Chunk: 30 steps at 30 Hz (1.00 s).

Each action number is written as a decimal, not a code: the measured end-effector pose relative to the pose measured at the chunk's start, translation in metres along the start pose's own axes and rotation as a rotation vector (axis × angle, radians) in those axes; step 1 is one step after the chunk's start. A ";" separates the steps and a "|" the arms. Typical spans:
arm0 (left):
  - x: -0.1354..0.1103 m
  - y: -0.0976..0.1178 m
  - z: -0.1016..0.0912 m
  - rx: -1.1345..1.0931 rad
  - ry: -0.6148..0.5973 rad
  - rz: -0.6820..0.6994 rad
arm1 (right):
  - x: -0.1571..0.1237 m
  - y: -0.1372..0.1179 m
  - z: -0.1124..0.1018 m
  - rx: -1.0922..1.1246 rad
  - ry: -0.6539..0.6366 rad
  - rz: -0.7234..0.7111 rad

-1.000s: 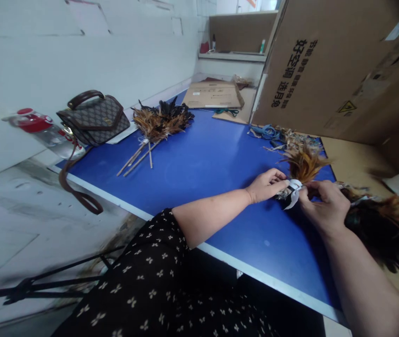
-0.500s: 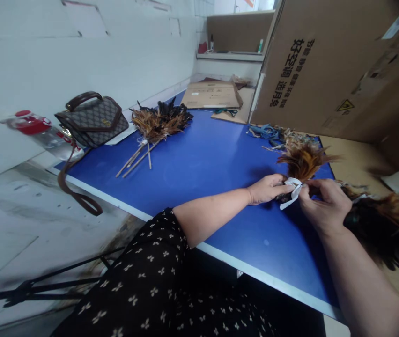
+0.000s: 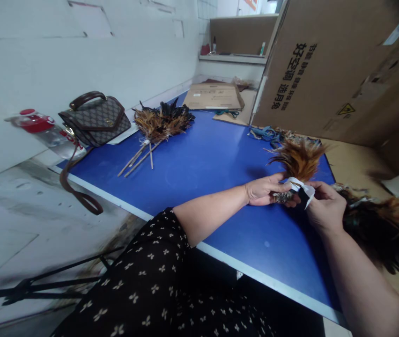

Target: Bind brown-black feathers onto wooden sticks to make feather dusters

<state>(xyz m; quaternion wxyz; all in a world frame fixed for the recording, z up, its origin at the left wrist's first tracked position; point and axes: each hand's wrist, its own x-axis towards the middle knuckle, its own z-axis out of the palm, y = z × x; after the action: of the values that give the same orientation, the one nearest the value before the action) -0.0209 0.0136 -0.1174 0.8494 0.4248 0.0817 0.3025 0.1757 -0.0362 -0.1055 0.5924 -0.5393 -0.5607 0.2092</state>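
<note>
Over the right part of the blue table [image 3: 199, 164], seen from my head camera, my left hand [image 3: 264, 189] is closed on the lower end of a small feather bundle [image 3: 296, 161], its brown plumes fanning up and away from me. My right hand [image 3: 326, 206] meets it from the other side, fingers pinched on a white strip [image 3: 299, 183] that wraps the bundle where the plumes gather. Both hands hover just above the tabletop, near its right edge.

Writing: the big cardboard box [image 3: 340, 70] standing at the far right carries two columns of black Chinese characters, the larger reading 好空调; the smaller column beside it I cannot read surely. A yellow warning triangle [image 3: 346, 109] sits further along the same face. The flat carton [image 3: 215, 96] at the far end has print too small to read.

Edges and room: the table's near edge runs diagonally just past my spotted black dress [image 3: 157, 290], and my left forearm crosses it. Between my hands and the finished feather dusters [image 3: 159, 124] lying at the far left lies a wide stretch of bare blue surface. A patterned handbag [image 3: 94, 119] sits at the left edge beside a red-capped bottle [image 3: 43, 131], its strap hanging off the table. Dark loose feathers [image 3: 385, 229] crowd close at my right wrist.
</note>
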 end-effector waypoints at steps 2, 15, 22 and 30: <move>-0.001 0.003 0.000 0.019 -0.002 -0.035 | 0.000 0.002 -0.001 0.010 -0.008 0.015; 0.006 -0.009 -0.001 0.151 0.359 0.034 | -0.003 0.007 -0.007 0.035 -0.185 0.058; 0.017 -0.014 -0.002 0.222 0.455 0.114 | -0.004 0.001 -0.001 0.091 -0.064 0.064; 0.017 -0.013 -0.004 0.100 0.376 0.121 | 0.002 0.002 0.005 0.270 0.040 0.162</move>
<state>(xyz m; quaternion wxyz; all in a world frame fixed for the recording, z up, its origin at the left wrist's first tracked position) -0.0034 0.0202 -0.1279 0.7773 0.4067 0.2278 0.4226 0.1727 -0.0318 -0.1070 0.6517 -0.5026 -0.4701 0.3190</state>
